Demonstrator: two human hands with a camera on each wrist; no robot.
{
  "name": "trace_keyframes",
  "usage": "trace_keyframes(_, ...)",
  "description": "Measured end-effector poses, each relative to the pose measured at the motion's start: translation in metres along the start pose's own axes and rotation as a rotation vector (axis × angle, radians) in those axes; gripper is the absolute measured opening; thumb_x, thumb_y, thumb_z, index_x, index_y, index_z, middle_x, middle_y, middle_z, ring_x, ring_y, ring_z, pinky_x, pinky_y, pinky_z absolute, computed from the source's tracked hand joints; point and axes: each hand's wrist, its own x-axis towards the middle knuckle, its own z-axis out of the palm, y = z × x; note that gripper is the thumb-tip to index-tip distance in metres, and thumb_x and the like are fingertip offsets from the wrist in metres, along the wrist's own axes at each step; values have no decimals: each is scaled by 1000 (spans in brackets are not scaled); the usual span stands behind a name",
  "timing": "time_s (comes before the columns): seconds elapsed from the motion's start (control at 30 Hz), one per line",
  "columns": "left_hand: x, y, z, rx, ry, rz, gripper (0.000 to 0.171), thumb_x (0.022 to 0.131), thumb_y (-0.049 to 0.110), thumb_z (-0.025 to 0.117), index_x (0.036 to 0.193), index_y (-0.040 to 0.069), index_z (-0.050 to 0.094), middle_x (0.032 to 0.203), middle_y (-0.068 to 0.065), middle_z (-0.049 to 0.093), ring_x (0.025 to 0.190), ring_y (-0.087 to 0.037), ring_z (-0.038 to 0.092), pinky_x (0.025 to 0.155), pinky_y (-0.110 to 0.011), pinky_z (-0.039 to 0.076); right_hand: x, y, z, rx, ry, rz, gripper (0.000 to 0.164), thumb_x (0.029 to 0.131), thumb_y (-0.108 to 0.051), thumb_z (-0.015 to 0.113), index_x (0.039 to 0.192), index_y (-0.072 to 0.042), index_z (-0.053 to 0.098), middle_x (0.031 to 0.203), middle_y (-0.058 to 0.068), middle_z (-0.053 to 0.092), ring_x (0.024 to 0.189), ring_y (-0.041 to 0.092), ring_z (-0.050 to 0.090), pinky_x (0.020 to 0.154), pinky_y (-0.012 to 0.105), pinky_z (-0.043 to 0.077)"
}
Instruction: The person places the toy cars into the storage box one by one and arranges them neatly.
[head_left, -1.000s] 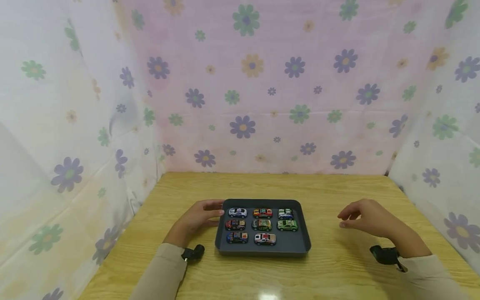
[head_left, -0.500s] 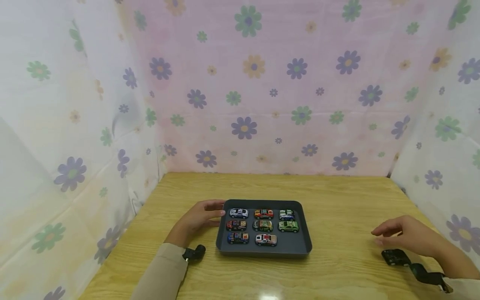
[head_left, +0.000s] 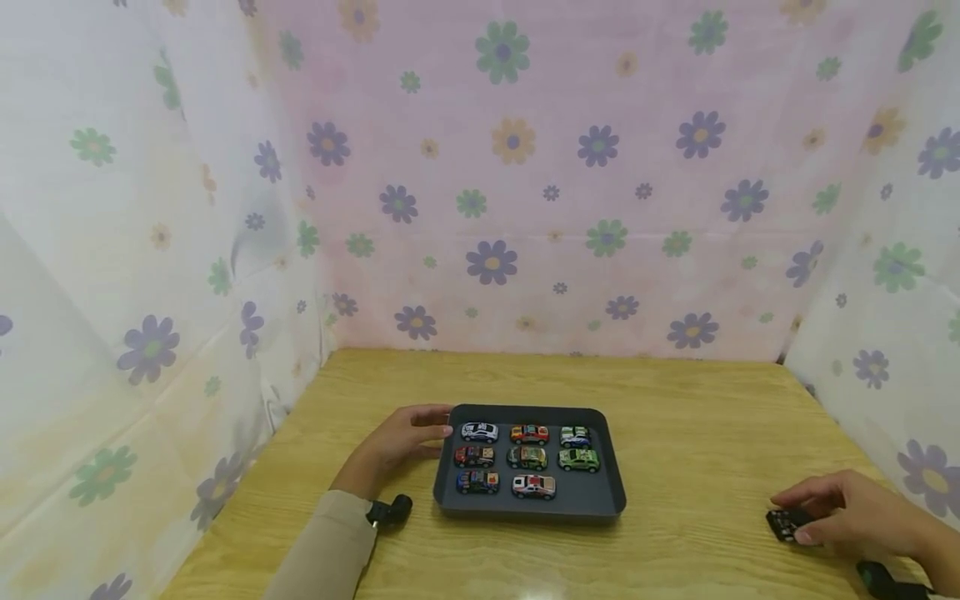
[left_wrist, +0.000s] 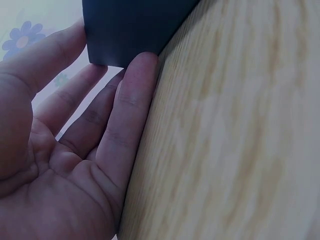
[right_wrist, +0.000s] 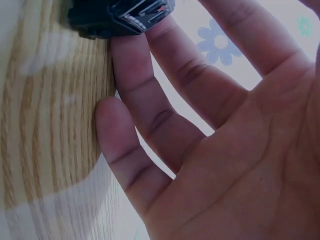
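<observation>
A dark grey tray [head_left: 592, 498] holds several small toy cars in rows, among them a white and red one [head_left: 534, 487] in front and a green one [head_left: 578, 460] at the right. My left hand [head_left: 397, 437] is at the tray's left side, its extended fingers [left_wrist: 135, 90] touching the outer wall in the left wrist view. Far right, my right hand [head_left: 862, 512] holds a black toy car [head_left: 782, 525] between thumb and fingers, at or just above the table. Only the car's dark lower part [right_wrist: 117, 17] shows in the right wrist view.
The wooden table [head_left: 690, 433] extends around the tray. Flowered cloth [head_left: 555, 208] stands behind it and along both sides. A black wrist camera [head_left: 390, 510] is on my left wrist, close to the tray's front left corner.
My right hand has moved right and toward the near edge of the table, and now grips the black toy car that stood there. The left hand stays at the tray.
</observation>
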Motion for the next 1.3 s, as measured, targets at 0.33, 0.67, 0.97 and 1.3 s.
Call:
trace_keyframes(0.33, -1, -2, -1, 7, 6, -3, 59, 96, 22, 77, 149, 9, 55, 148, -17, 58, 124, -28, 66, 95, -44, 62, 2, 1, 4, -83, 23, -25, 30, 97, 1, 67, 127, 3, 71, 120, -20, 72, 107, -9, 62, 78, 17, 57)
trace_keyframes(0.67, -2, -1, 2, 2, 9, -7, 59, 95, 22, 77, 149, 10, 56, 148, -17, 58, 124, -28, 65, 96, -44, 62, 16, -5, 10, -184, 40, -87, 27, 96, 0, 70, 123, -1, 75, 116, -8, 76, 102, -2, 66, 74, 19, 58)
trace_keyframes(0.97, -2, 3, 2, 7, 19, -9, 60, 94, 23, 79, 149, 11, 56, 148, -16, 58, 123, -28, 66, 95, -44, 62, 28, -11, 14, -273, 99, -109, 27, 95, -5, 73, 122, -2, 76, 114, -6, 77, 101, -2, 67, 74, 19, 59)
trace_keyframes(1.3, -4, 4, 2, 17, 6, 5, 58, 96, 23, 77, 149, 10, 56, 148, -17, 57, 125, -28, 65, 96, -43, 62, 58, -24, 27, -275, 106, -156, 25, 93, -10, 77, 118, -4, 78, 107, 1, 77, 87, 8, 69, 66, 25, 58)
